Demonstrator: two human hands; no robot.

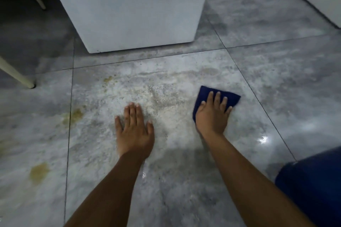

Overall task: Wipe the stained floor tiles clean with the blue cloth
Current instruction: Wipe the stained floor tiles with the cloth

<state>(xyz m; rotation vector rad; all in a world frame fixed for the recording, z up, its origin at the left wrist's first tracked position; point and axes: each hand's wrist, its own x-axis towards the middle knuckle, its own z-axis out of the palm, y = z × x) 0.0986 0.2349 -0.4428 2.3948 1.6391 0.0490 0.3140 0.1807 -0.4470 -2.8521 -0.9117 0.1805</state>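
blue cloth under flat right hand | left hand flat (fingers spread) | white cabinet ahead

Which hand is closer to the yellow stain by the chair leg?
Left. The left hand lies flat on the floor, right of the stain. The right hand presses the cloth farther right.

Grey marbled floor tiles; yellow-brown stains; dark blue cloth; white cabinet.
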